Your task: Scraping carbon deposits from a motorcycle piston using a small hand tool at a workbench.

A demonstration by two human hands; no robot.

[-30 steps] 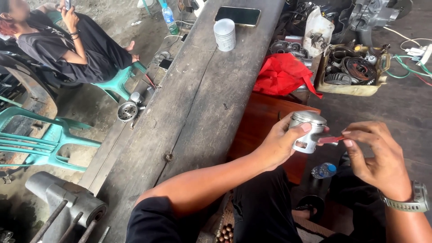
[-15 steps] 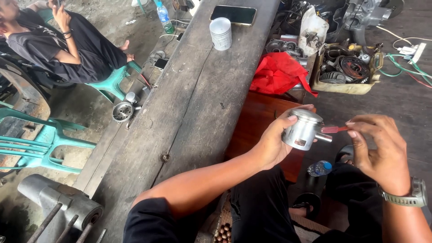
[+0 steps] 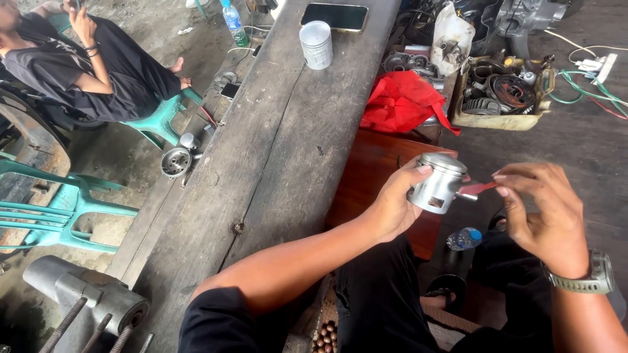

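Note:
My left hand (image 3: 392, 206) grips a silver metal piston (image 3: 437, 182), crown tilted up and to the right, in front of my lap. My right hand (image 3: 546, 216) pinches a small red-handled tool (image 3: 477, 189) whose metal tip touches the piston's side. A watch sits on my right wrist. Both hands hover over a reddish wooden stool (image 3: 366, 176) beside a long grey wooden bench (image 3: 275, 150).
On the bench stand a white cup (image 3: 316, 44) and a dark phone (image 3: 334, 16). A red cloth (image 3: 400, 101) and a tray of engine parts (image 3: 504, 91) lie behind. A vise (image 3: 85, 301) is at lower left. Another person sits on a green chair (image 3: 160, 117).
The piston and both hands have stayed close together, drifting slightly left and down in view; the piston has tilted a little in my left hand.

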